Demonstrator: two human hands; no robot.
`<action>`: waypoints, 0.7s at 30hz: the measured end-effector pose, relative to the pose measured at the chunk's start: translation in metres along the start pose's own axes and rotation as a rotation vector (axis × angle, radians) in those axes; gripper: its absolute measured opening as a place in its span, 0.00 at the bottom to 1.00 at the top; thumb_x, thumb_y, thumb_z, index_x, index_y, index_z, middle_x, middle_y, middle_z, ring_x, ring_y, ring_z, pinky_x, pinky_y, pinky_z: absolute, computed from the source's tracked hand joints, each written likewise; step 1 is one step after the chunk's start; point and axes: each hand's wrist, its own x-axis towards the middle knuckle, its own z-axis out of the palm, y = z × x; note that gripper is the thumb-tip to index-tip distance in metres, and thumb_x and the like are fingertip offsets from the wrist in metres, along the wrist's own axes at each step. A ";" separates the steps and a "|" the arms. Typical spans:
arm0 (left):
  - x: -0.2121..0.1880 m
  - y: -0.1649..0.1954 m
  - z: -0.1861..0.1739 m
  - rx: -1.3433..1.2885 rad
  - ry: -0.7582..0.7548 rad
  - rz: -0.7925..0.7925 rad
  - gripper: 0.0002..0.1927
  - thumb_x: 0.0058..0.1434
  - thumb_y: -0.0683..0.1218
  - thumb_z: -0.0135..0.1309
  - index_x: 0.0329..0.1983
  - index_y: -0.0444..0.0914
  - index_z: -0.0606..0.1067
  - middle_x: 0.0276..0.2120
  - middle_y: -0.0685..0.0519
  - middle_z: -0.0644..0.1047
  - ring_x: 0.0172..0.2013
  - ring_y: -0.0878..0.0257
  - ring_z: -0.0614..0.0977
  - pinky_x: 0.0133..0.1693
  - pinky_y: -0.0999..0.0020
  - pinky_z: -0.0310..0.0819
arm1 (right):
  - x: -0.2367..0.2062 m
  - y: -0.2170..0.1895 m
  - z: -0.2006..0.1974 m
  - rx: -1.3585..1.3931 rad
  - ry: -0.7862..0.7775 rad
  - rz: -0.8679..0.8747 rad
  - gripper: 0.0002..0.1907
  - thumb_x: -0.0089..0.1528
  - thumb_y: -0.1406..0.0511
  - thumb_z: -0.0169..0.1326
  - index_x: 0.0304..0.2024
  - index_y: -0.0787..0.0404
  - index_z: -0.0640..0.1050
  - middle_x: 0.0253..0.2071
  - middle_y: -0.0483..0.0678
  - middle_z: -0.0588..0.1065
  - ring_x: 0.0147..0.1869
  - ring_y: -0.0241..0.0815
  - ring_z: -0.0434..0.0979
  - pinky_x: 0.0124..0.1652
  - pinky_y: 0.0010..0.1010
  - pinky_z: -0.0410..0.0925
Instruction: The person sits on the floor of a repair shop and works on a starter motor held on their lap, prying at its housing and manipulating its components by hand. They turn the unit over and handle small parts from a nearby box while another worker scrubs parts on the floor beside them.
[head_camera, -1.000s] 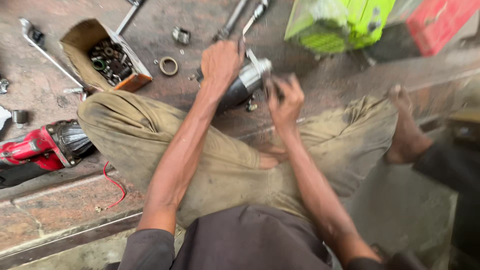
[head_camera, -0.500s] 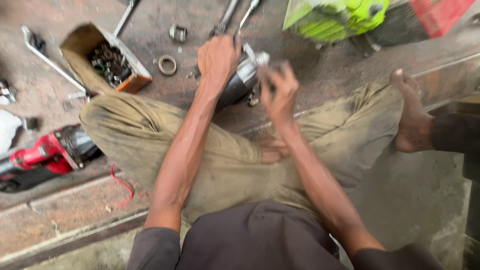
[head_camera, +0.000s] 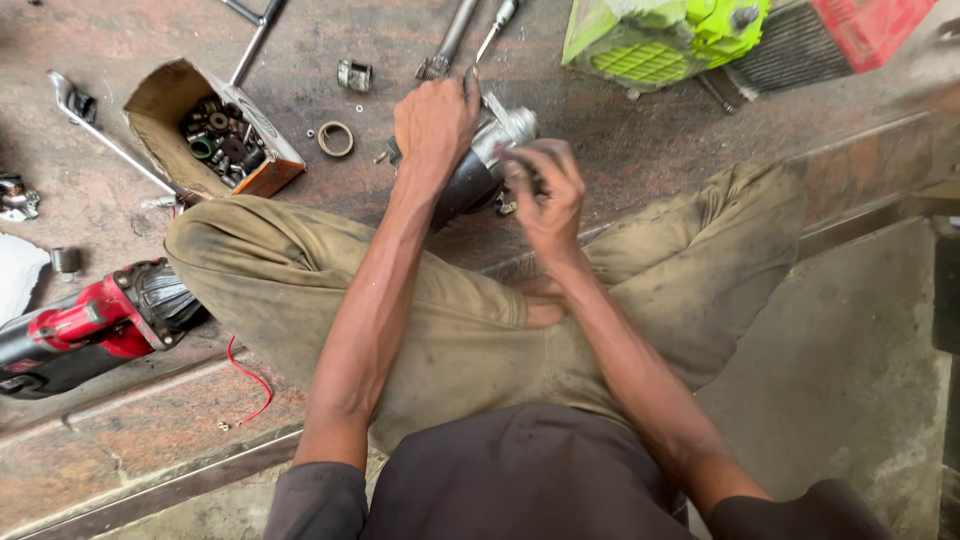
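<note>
The left hand (head_camera: 435, 120) stayed clamped on the small motor (head_camera: 478, 168) lying on the floor (head_camera: 620, 130). The right hand (head_camera: 545, 195) had shifted lower against the motor's near end, fingers bunched together, perhaps pinching a small part; blur hid it.

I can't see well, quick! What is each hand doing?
Left hand: closed over the dark motor part, holding it.
Right hand: fingers curled at the part's silver end; its grip cannot be told.

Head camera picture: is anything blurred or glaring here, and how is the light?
Head view: soft, even light with no hard shadows or glare; the right hand is smeared by motion blur; the left hand on the dark cylindrical metal motor is sharper; the red plastic crate in the top corner is also blurred.
</note>
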 end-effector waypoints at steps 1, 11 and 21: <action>0.001 0.000 0.000 -0.017 0.012 -0.003 0.27 0.70 0.59 0.42 0.31 0.37 0.83 0.27 0.37 0.81 0.29 0.38 0.83 0.35 0.44 0.76 | 0.002 -0.002 -0.002 -0.029 0.019 -0.066 0.06 0.68 0.71 0.59 0.48 0.64 0.81 0.47 0.51 0.76 0.51 0.51 0.80 0.50 0.38 0.73; -0.001 -0.001 0.000 -0.019 0.036 -0.001 0.28 0.71 0.59 0.41 0.32 0.38 0.83 0.26 0.37 0.80 0.29 0.38 0.83 0.35 0.44 0.76 | 0.011 -0.023 -0.016 -0.195 -0.314 0.000 0.16 0.61 0.69 0.67 0.52 0.60 0.82 0.50 0.55 0.76 0.50 0.51 0.79 0.47 0.38 0.73; 0.000 0.000 0.000 -0.009 -0.011 -0.022 0.27 0.72 0.59 0.40 0.32 0.38 0.83 0.27 0.38 0.81 0.30 0.38 0.83 0.35 0.45 0.77 | 0.002 -0.021 -0.013 -0.327 -0.230 -0.269 0.24 0.56 0.79 0.57 0.55 0.61 0.81 0.51 0.55 0.76 0.54 0.54 0.77 0.51 0.41 0.73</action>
